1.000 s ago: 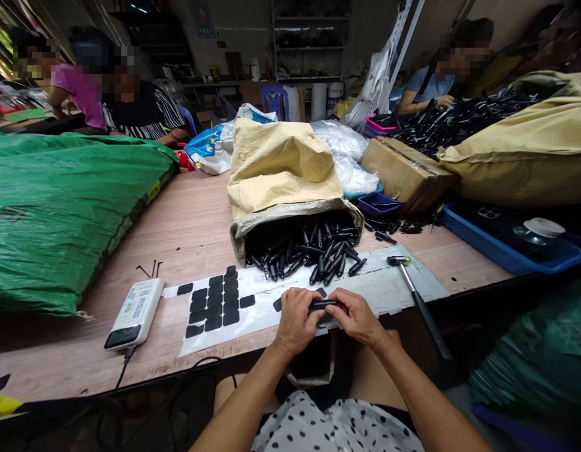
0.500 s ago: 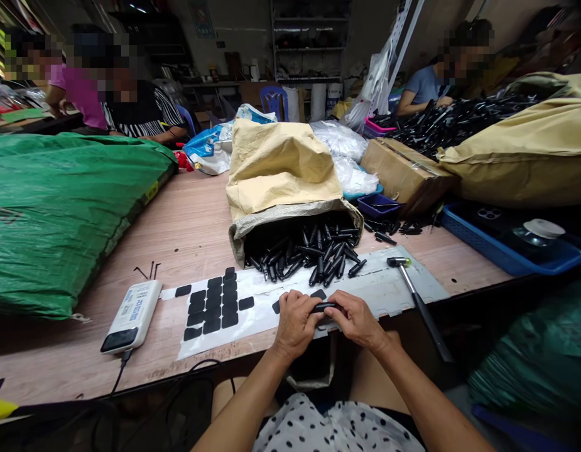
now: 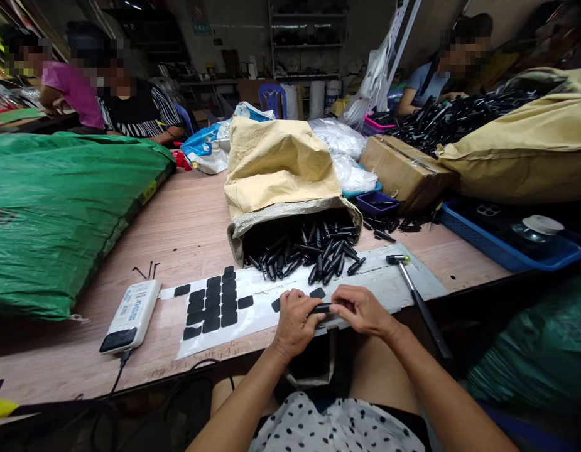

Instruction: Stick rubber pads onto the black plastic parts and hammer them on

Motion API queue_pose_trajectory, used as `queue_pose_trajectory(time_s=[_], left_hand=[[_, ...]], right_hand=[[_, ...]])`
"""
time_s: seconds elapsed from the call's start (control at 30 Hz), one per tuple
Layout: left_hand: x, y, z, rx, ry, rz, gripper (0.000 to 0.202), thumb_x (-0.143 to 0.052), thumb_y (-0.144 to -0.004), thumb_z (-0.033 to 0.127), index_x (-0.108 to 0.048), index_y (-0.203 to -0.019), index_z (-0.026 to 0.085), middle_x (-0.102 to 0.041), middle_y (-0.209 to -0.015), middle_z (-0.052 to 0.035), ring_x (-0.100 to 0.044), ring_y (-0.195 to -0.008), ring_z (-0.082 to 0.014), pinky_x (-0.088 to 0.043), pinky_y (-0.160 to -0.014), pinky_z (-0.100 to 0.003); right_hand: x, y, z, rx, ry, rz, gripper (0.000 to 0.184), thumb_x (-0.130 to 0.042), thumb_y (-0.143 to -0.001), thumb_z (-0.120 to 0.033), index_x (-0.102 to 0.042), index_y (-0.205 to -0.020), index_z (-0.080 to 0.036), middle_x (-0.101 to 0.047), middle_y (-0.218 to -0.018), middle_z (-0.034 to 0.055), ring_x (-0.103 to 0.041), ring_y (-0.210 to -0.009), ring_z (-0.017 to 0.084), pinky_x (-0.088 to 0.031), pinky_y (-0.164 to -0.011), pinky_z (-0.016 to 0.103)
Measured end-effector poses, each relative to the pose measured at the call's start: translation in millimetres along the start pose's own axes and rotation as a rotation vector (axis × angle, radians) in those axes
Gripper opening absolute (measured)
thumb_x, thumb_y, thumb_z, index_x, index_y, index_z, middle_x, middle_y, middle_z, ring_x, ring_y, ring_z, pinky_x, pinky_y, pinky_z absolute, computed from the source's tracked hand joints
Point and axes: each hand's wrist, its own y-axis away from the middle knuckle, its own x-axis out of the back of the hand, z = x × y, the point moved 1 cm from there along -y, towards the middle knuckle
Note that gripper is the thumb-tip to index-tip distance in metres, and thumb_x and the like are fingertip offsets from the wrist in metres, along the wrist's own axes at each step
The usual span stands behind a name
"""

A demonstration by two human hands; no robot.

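Between my two hands is a slim black tube-shaped piece (image 3: 322, 307), held level just above the table's front edge. My left hand (image 3: 294, 321) is closed round its left end. The fingers of my right hand (image 3: 360, 309) pinch its right end. Just beyond my hands lies a dark rounded square patch (image 3: 317, 293) on the board. Many similar black tube-shaped pieces (image 3: 324, 254) spill from the open mouth of a tan sack (image 3: 281, 163). On a white sheet to the left are rows of black rounded square patches (image 3: 212, 301).
A hammer (image 3: 415, 295) lies at the right, its handle past the table edge. A white power bank (image 3: 132, 314) with a cable sits left. A green sack (image 3: 59, 213), a cardboard box (image 3: 403, 166) and a blue tray (image 3: 497, 245) surround the work area. Co-workers sit beyond.
My right hand has shifted slightly to the right along the black piece, its fingers turning a little. My left hand keeps its hold. The view has moved only slightly.
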Motion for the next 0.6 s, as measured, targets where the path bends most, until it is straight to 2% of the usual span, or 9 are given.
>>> queue_pose_trajectory(time_s=[0.13,0.27,0.37,0.4,0.43,0.47,0.5,0.6], left_hand=[[2.8,-1.8,1.7,-0.050,0.008,0.027,0.017,-0.070,-0.087,0.023,-0.073,-0.104,0.021,-0.073,-0.087,-0.0029,-0.056,-0.093,-0.0240,-0.035,-0.092,-0.044],[3.1,12.3,13.6,-0.216,-0.041,0.041,0.018,-0.061,-0.093,0.028,-0.070,-0.106,0.019,-0.070,-0.084,-0.0062,-0.056,-0.084,-0.0230,-0.038,-0.080,-0.040],[-4.7,42.4,26.2,-0.463,-0.064,-0.083,0.027,-0.053,-0.097,0.030,-0.065,-0.117,0.017,-0.067,-0.080,-0.0071,-0.053,-0.070,-0.0205,-0.037,-0.066,-0.036],[-9.2,54.2,27.3,-0.514,-0.084,-0.164,0.029,-0.053,-0.097,0.031,-0.064,-0.120,0.017,-0.066,-0.078,-0.0062,-0.053,-0.068,-0.0200,-0.037,-0.064,-0.035],[-14.2,65.5,25.7,-0.510,-0.118,-0.239,0.030,-0.053,-0.096,0.031,-0.063,-0.122,0.019,-0.065,-0.077,-0.0055,-0.054,-0.068,-0.0203,-0.038,-0.063,-0.035],[-19.3,75.5,21.1,-0.437,-0.160,-0.300,0.031,-0.053,-0.096,0.031,-0.063,-0.123,0.021,-0.066,-0.080,-0.0059,-0.057,-0.071,-0.0211,-0.040,-0.065,-0.035],[-24.0,84.1,14.4,-0.302,-0.209,-0.351,0.032,-0.053,-0.096,0.029,-0.063,-0.125,0.022,-0.067,-0.085,-0.0066,-0.061,-0.076,-0.0223,-0.043,-0.068,-0.036],[-31.6,101.9,-5.6,0.177,-0.369,-0.489,0.050,-0.059,-0.088,0.016,-0.058,-0.137,0.023,-0.070,-0.098,-0.0096,-0.067,-0.091,-0.0266,-0.050,-0.079,-0.038]], right_hand=[[15.4,1.6,21.4,0.004,0.150,0.210,0.031,-0.058,-0.095,-0.036,-0.055,-0.069,-0.019,-0.050,-0.064,-0.0019,-0.044,-0.059,0.011,-0.033,-0.060,0.026],[8.4,5.6,36.4,0.052,0.192,0.270,0.038,-0.057,-0.094,-0.034,-0.047,-0.060,-0.020,-0.044,-0.059,-0.0027,-0.041,-0.056,0.011,-0.031,-0.059,0.027],[7.3,6.0,39.9,0.042,0.140,0.327,0.039,-0.053,-0.097,-0.033,-0.047,-0.060,-0.020,-0.044,-0.058,-0.0028,-0.041,-0.055,0.010,-0.032,-0.058,0.026],[7.9,5.7,39.9,0.041,0.134,0.330,0.039,-0.052,-0.097,-0.033,-0.047,-0.061,-0.020,-0.045,-0.059,-0.0027,-0.042,-0.055,0.010,-0.033,-0.058,0.026],[8.7,5.3,39.5,0.041,0.133,0.329,0.038,-0.053,-0.096,-0.034,-0.047,-0.061,-0.020,-0.045,-0.059,-0.0026,-0.042,-0.055,0.010,-0.033,-0.059,0.026],[9.4,5.1,38.9,0.042,0.131,0.329,0.038,-0.053,-0.096,-0.034,-0.048,-0.061,-0.020,-0.046,-0.059,-0.0026,-0.043,-0.056,0.011,-0.034,-0.059,0.026],[9.9,5.0,38.2,0.042,0.131,0.331,0.038,-0.054,-0.096,-0.034,-0.048,-0.061,-0.020,-0.046,-0.059,-0.0027,-0.043,-0.055,0.011,-0.034,-0.059,0.026],[9.8,5.4,36.7,0.045,0.130,0.337,0.037,-0.055,-0.095,-0.033,-0.048,-0.061,-0.020,-0.046,-0.059,-0.0029,-0.043,-0.055,0.010,-0.033,-0.058,0.026]])
